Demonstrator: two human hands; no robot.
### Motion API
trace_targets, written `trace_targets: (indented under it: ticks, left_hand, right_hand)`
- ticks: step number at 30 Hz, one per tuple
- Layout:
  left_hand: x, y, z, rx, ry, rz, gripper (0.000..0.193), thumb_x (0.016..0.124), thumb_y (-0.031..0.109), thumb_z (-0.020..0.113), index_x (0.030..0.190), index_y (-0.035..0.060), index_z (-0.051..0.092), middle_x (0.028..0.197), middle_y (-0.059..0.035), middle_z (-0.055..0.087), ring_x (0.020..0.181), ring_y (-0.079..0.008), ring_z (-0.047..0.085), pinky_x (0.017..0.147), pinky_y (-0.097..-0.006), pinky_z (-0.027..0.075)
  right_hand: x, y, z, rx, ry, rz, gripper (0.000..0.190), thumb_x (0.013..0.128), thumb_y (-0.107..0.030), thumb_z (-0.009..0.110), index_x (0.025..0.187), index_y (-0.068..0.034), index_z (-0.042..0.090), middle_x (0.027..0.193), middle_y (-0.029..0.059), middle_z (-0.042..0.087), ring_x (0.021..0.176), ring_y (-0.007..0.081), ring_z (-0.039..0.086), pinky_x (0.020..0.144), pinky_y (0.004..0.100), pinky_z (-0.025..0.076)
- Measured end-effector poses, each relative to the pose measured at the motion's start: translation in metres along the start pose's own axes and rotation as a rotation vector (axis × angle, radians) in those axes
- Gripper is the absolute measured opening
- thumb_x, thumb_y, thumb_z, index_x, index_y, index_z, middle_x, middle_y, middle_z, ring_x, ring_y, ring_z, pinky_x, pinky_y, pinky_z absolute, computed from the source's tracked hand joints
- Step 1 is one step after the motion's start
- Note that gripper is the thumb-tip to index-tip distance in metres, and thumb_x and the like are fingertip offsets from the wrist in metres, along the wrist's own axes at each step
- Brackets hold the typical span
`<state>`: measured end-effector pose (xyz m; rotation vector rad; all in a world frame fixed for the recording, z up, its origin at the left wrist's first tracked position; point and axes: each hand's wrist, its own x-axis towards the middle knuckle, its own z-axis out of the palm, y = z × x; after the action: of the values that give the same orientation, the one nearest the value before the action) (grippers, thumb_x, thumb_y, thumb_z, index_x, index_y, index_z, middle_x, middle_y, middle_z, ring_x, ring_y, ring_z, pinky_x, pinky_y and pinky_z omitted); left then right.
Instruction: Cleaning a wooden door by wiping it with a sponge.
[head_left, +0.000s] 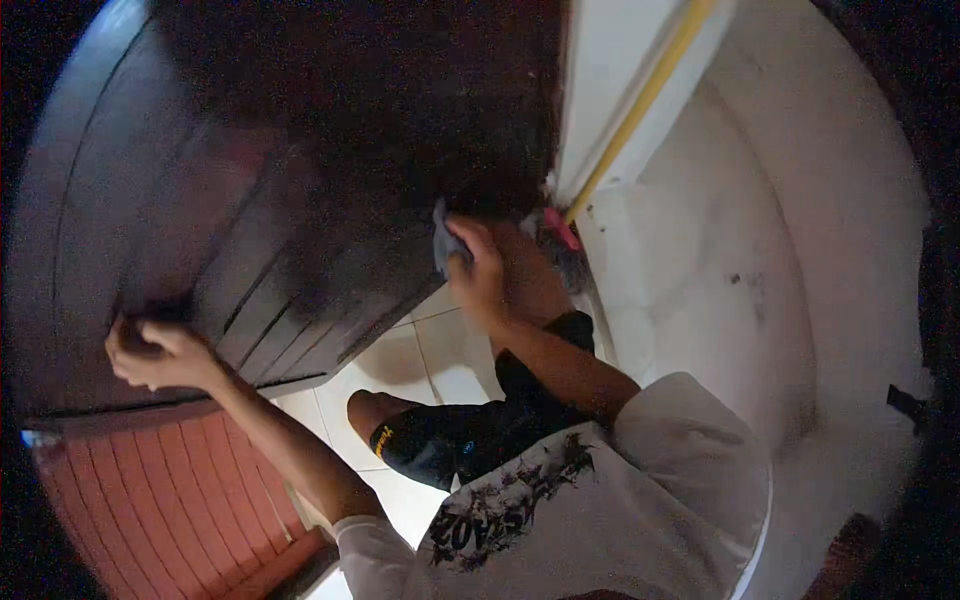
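A dark grooved panel (247, 225), which looks like a wooden door, stands before me. My right hand (476, 262) grips a crumpled grey cloth (448, 240) at the panel's lower part, close to my leg. Out to the left, my left hand (161, 352) rests against the same panel near its edge, fingers curled. Shadow covers the space inside its fingers, so whether it holds the edge or a handle is unclear. Much of the panel's upper part is lost in darkness.
A broom with a yellow handle (637, 112) and pink head (561, 228) leans in the corner to the right. Beside it runs a pale, marked wall (720, 300). A reddish slatted panel (165, 487) stands lower left. Light tiles (390, 360) cover the floor.
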<state>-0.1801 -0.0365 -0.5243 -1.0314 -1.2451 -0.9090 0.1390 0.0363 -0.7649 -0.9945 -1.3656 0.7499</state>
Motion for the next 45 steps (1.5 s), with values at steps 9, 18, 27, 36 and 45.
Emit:
trace_targets:
  ticks: [9,18,27,36,45]
  left_hand:
    - [-0.11,0.055,-0.059,-0.238,-0.386,-0.434,0.041,0.1,0.02,0.058,0.135,-0.0013,0.055,0.137,-0.0208,0.053,0.132,-0.0353,0.046,0.111,-0.0447,0.035]
    - [-0.327,0.199,-0.166,-0.972,-0.875,-1.538,0.051,0.106,0.019,0.05,0.152,0.0037,0.035,0.133,-0.0154,0.057,0.108,-0.0189,0.062,0.089,-0.0348,0.053]
    - [-0.29,0.162,-0.17,-0.831,-0.653,-1.806,0.061,0.103,0.035,0.058,0.147,-0.0035,0.038,0.125,-0.0145,0.06,0.106,-0.019,0.062,0.087,-0.0317,0.052]
    - [-0.223,0.004,-0.155,-0.395,-0.5,-1.499,0.022,0.102,0.024,0.061,0.106,0.0019,0.062,0.091,-0.0033,0.062,0.079,-0.0125,0.058,0.071,-0.0277,0.049]
    - [-0.028,-0.087,-0.137,-0.021,0.183,-0.86,0.034,0.096,0.018,0.066,0.126,0.0019,0.064,0.114,-0.0155,0.065,0.109,-0.0276,0.062,0.097,-0.0374,0.047]
  right_hand:
    - [-0.052,0.04,0.027,0.273,-0.479,0.566,0.027,0.088,-0.005,0.07,0.116,-0.006,0.07,0.117,0.014,0.066,0.1,0.027,0.065,0.091,0.0389,0.05]
    - [-0.064,0.025,0.03,0.036,-0.719,-0.159,0.058,0.082,0.001,0.067,0.138,-0.005,0.053,0.124,0.0209,0.056,0.114,0.0431,0.056,0.095,0.0452,0.05]
    - [-0.099,-0.002,0.062,0.415,-1.271,-0.082,0.061,0.094,-0.006,0.062,0.149,-0.003,0.037,0.145,0.0231,0.049,0.13,0.0373,0.052,0.104,0.042,0.045]
    - [-0.03,-0.071,0.055,0.14,-0.904,-0.506,0.027,0.093,0.002,0.057,0.118,0.005,0.064,0.128,0.0198,0.059,0.119,0.0366,0.057,0.099,0.0426,0.048]
    - [0.095,-0.219,0.077,-0.339,-0.134,-1.029,0.037,0.099,-0.017,0.057,0.136,-0.016,0.062,0.148,0.0079,0.048,0.136,0.0359,0.039,0.112,0.0525,0.026]
